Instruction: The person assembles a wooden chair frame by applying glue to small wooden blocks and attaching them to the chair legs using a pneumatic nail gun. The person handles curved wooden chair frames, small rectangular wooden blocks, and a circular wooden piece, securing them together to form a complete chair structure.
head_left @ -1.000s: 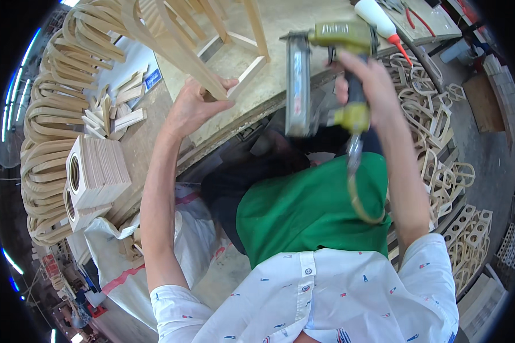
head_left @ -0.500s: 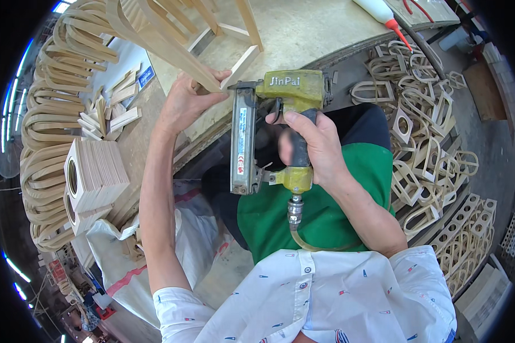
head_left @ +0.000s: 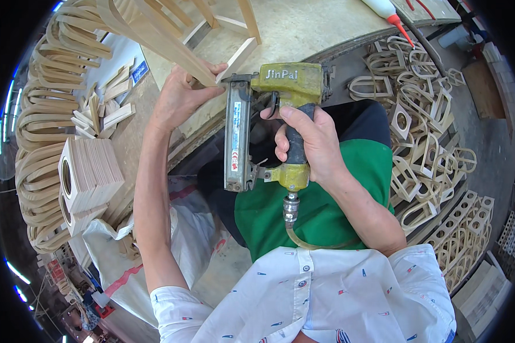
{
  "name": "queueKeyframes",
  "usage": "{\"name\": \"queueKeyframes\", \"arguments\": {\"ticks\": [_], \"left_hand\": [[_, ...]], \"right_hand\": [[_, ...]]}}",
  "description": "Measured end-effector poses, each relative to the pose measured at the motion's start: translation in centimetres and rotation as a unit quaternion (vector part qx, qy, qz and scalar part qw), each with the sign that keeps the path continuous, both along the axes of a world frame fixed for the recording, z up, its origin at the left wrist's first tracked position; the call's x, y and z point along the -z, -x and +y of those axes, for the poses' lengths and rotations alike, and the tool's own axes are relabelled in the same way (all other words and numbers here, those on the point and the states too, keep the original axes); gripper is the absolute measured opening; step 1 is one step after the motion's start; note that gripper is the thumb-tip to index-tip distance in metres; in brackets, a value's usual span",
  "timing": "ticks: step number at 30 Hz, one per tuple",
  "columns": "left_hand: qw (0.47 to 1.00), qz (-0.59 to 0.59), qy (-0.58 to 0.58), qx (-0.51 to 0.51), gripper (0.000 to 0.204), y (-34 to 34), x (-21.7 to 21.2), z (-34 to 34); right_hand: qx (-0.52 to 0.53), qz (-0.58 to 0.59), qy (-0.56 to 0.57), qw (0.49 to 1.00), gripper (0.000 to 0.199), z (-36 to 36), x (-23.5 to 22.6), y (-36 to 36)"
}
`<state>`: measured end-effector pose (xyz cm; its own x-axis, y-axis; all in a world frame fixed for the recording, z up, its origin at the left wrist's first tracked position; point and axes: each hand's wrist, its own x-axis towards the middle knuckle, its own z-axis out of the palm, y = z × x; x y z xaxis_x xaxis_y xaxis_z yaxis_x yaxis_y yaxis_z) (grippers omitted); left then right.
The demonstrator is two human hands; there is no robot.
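My right hand (head_left: 308,143) grips the handle of a yellow-green pneumatic nail gun (head_left: 269,114), its grey magazine pointing down and an air hose leaving its base. The gun's nose sits against the near end of a pale wooden frame piece (head_left: 234,60) on the workbench (head_left: 315,28). My left hand (head_left: 180,94) clamps the curved wooden rail (head_left: 154,37) of that frame right beside the gun's nose. A green apron covers my lap below the tool.
Stacks of bent wooden arches (head_left: 40,131) and square blocks with round holes (head_left: 86,171) stand at the left. Several small looped wooden frames (head_left: 423,131) pile up on the right. A glue bottle with a red tip (head_left: 386,12) lies at the bench's far edge. White sacks (head_left: 126,257) lie by my left arm.
My right hand has brought the nail gun down from high at the right and leftward, until its nose meets the frame beside my left hand. The left hand keeps its hold.
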<state>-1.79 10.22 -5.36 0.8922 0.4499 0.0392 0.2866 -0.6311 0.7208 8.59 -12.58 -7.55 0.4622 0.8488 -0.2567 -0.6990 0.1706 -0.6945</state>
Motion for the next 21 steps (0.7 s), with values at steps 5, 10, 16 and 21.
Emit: {"name": "queueKeyframes", "arguments": {"ticks": [5,10,16,21], "left_hand": [[1.0,0.004,0.016,-0.008,0.032,0.02,-0.23,-0.01],[1.0,0.008,0.019,-0.013,0.034,0.06,-0.19,-0.03],[0.999,-0.031,0.042,-0.001,0.037,0.11,0.08,0.04],[0.998,-0.04,0.058,-0.001,0.036,0.07,0.52,0.09]], "right_hand": [[-0.011,0.002,0.01,1.0,0.027,0.02,0.22,-0.12],[0.003,0.006,0.002,1.0,0.028,-0.15,0.46,-0.04],[-0.004,-0.001,0.002,1.0,0.027,0.07,0.65,0.02],[-0.003,-0.001,0.002,1.0,0.026,0.0,0.69,0.2]]}}
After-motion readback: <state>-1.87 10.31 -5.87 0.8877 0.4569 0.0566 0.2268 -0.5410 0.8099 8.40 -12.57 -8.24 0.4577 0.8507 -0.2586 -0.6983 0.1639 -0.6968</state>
